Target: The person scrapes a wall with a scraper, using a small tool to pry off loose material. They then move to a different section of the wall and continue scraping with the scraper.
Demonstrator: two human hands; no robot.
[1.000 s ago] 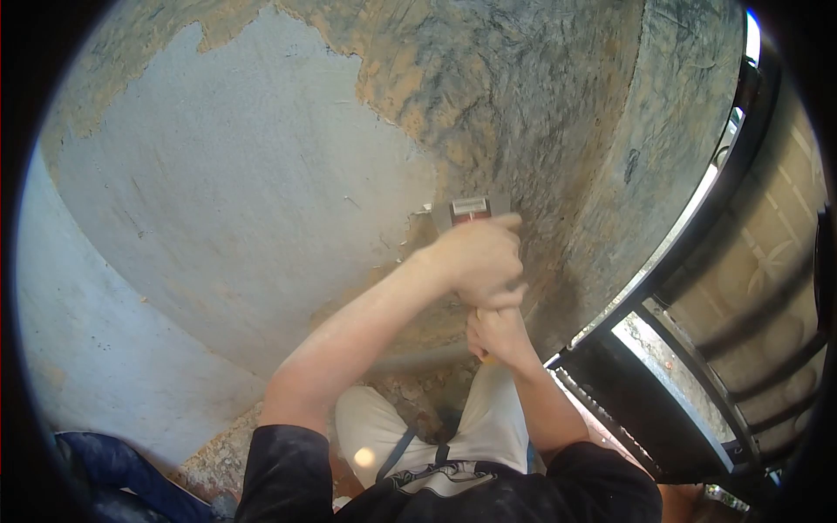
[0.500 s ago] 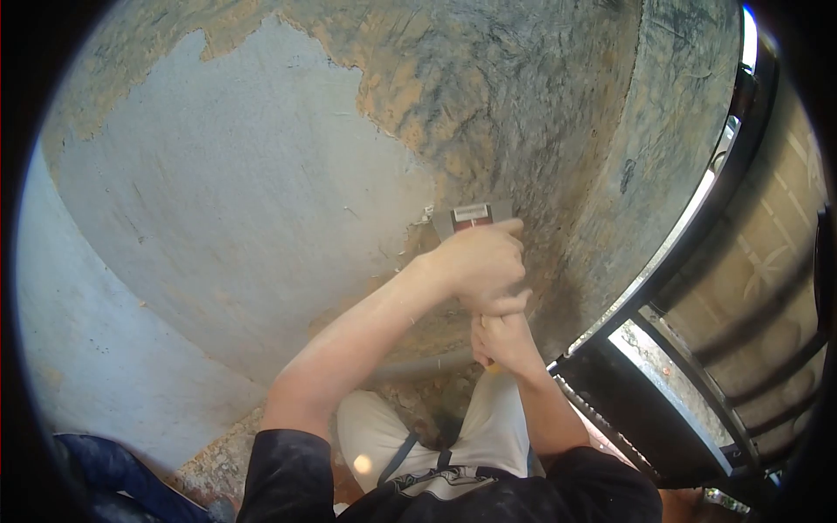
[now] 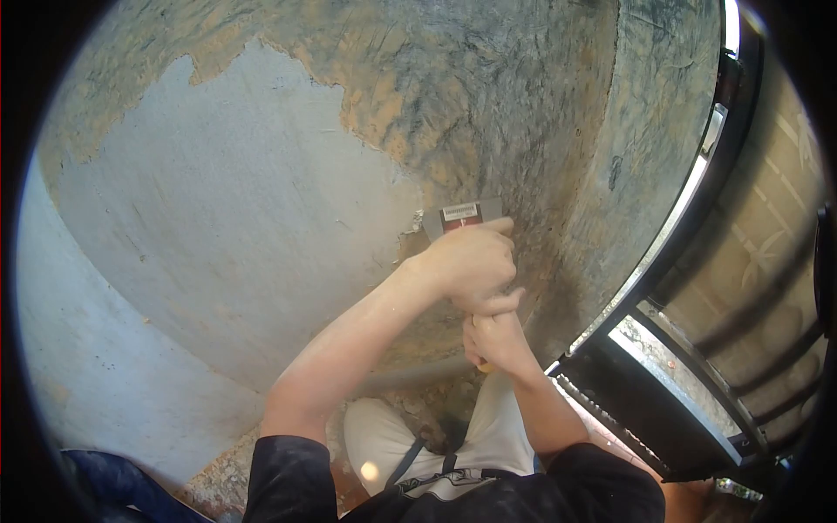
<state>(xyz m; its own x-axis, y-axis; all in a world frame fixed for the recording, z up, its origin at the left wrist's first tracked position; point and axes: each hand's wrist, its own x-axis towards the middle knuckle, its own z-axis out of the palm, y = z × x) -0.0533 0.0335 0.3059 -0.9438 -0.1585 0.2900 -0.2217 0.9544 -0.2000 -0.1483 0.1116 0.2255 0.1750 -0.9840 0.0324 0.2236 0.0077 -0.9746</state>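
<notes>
A wide-bladed scraper [image 3: 462,212] with a pale label lies against the wall where the smooth grey layer meets rough brown plaster. My left hand [image 3: 479,266] is closed round its upper part, with one finger stretched toward the blade. Just below, touching it, my right hand [image 3: 499,340] grips the handle, and a bit of yellow shows under that fist. Most of the handle is hidden by my hands. Loose flakes [image 3: 417,221] cling to the edge of the grey layer [image 3: 261,192], left of the blade.
A dark metal gate [image 3: 649,405] with bars runs along the right side. At the bottom are my light trousers [image 3: 384,436] and rubble on the ground [image 3: 218,475]. Dark blue cloth [image 3: 113,479] lies at the lower left.
The scraper and both hands have shifted slightly left in the view, as have the wall and gate. Both hands keep their hold.
</notes>
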